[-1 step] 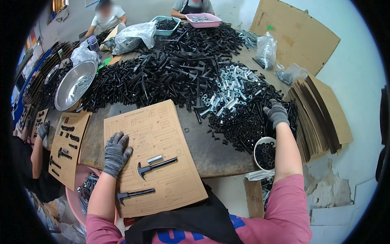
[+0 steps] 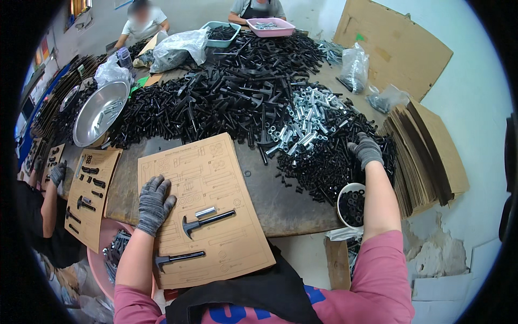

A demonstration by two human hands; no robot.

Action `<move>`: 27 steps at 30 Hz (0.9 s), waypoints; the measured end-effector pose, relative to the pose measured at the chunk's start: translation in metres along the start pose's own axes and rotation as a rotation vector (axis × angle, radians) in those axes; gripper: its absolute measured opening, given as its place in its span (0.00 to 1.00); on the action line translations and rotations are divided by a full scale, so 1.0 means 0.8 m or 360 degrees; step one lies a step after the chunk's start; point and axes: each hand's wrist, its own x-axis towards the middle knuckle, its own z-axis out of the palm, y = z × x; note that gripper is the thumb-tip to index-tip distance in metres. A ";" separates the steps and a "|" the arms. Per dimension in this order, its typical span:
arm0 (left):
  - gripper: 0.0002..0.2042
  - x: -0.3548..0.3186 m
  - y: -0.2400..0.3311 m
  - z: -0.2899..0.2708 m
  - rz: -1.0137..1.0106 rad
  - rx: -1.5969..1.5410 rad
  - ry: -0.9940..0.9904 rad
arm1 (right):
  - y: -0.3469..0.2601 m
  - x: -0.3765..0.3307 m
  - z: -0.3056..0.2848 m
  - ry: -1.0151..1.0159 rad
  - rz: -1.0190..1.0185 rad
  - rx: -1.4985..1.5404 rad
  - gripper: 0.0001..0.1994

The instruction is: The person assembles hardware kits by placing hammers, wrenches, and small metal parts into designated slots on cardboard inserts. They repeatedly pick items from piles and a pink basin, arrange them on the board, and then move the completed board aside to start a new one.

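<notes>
My left hand (image 2: 155,205), in a grey knit glove, lies flat with its fingers out on the left side of a brown cardboard sheet (image 2: 243,237) printed with part outlines. On this sheet, right of the hand, rest a silver sleeve (image 2: 205,212) and a black T-shaped bolt with a curved head (image 2: 209,222). A similar black T-shaped bolt (image 2: 181,259) lies lower down. My right hand (image 2: 368,151), gloved alike, reaches into a heap of small black bolts (image 2: 324,175) with its fingers curled; what they hold, if anything, is hidden. Silver sleeves (image 2: 305,119) lie heaped left of it.
A white tub (image 2: 342,201) of black nuts stands beneath my right forearm. Stacked cardboard (image 2: 413,162) borders the right side. Black T-bolts (image 2: 216,102) cover the table's middle. A steel bowl (image 2: 81,127) sits left. A co-worker's gloved hand (image 2: 58,174) is at far left; two people sit opposite.
My right hand has shifted very slightly left over the black bolts. My left hand and the parts on the cardboard stay where they were.
</notes>
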 end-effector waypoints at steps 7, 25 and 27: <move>0.21 -0.001 0.004 -0.002 -0.0019 0.0024 -0.0008 | -0.031 0.032 0.018 -0.0285 0.0057 -0.0262 0.40; 0.20 0.000 0.003 0.001 0.0017 -0.0004 0.0041 | 0.039 0.037 0.052 0.0419 -0.0121 0.0238 0.24; 0.20 -0.001 0.002 -0.001 0.0007 0.0002 0.0037 | 0.046 0.033 0.059 0.0521 -0.0138 0.0407 0.22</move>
